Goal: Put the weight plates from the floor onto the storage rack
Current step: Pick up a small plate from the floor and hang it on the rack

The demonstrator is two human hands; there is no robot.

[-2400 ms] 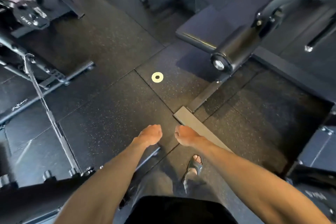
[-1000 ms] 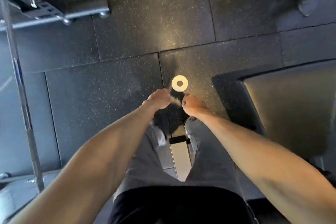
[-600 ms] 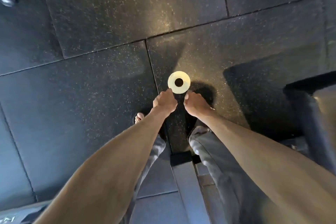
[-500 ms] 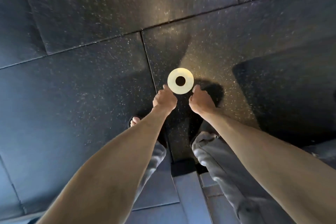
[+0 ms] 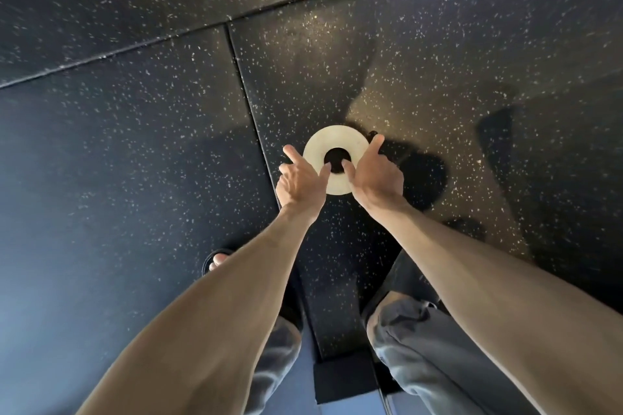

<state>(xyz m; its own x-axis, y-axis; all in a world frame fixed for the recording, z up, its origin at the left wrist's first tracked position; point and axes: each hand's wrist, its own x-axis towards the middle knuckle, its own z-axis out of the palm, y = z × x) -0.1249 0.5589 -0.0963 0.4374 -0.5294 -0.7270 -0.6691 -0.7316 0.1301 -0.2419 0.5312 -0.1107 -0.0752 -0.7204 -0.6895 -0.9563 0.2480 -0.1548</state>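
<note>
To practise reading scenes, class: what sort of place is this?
Probably a gym. The floor is black speckled rubber tiling with seams, and a small pale plate with a centre hole, like a barbell weight, lies on it.

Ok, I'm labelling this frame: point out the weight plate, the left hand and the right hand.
weight plate [image 5: 337,137]: head view, upper part of its pale face.
left hand [image 5: 300,183]: head view, back of the hand.
right hand [image 5: 377,178]: head view, back of the hand.
</note>
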